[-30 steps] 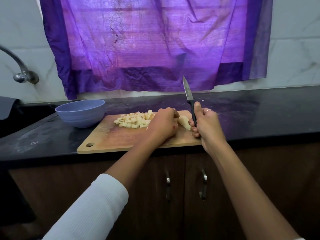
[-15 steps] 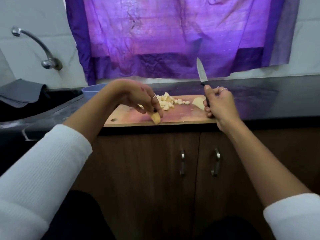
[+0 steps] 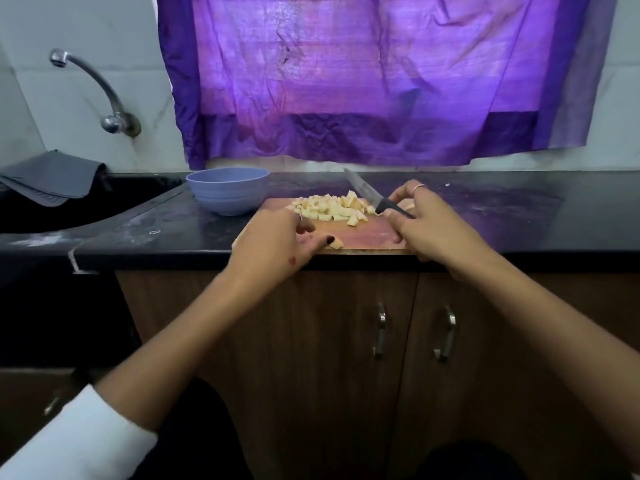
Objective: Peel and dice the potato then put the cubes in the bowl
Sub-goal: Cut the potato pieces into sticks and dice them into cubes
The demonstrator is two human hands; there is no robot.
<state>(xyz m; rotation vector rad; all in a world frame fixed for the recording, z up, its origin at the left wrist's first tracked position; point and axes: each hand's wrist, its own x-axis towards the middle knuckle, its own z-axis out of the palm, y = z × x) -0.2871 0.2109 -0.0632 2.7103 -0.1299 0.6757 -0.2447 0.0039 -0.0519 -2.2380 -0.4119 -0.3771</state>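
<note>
Pale potato piece (image 3: 335,243) pinched under left-hand fingers (image 3: 313,241) at wooden board's (image 3: 360,233) near edge, liable to slip off; right-hand fingers (image 3: 398,216) wrapped round black-handled knife (image 3: 375,199), blade near heaped cubes (image 3: 329,208).

one bowl (image 3: 228,189), one knife (image 3: 372,196), one cutting board (image 3: 360,235), two hands
</note>
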